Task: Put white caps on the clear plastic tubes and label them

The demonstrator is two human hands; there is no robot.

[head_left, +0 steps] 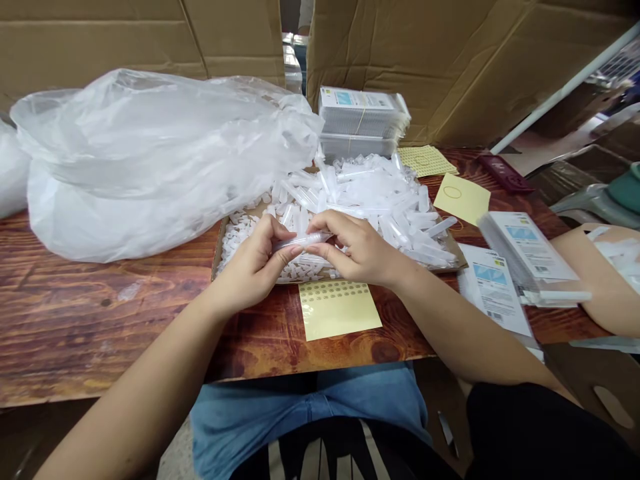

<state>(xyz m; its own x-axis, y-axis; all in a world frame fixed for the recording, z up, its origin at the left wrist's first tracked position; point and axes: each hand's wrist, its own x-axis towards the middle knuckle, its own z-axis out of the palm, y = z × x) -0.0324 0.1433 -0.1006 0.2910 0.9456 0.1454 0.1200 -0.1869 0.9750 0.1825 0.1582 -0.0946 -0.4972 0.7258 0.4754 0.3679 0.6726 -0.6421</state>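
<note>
My left hand (260, 260) pinches one end of a small clear plastic tube (303, 241). The other end of that tube is between the thumb and fingers of my right hand (350, 247). Both hands are over the front of a shallow cardboard tray (215, 257). Many clear tubes (360, 190) are heaped in the tray's middle and right, and small white pieces (237, 233) lie along its left and front. Just in front of the tray, a yellow sticker sheet (343, 317) with rows of small marks lies on the wooden table (125, 313).
A large translucent bag (160, 153) fills the back left. Banded packs of printed cards (357, 110) stand behind the tray. More printed packs (535, 250), yellow sheets (463, 199) and a dark red object (506, 175) lie right. Cardboard (390, 60) walls the back.
</note>
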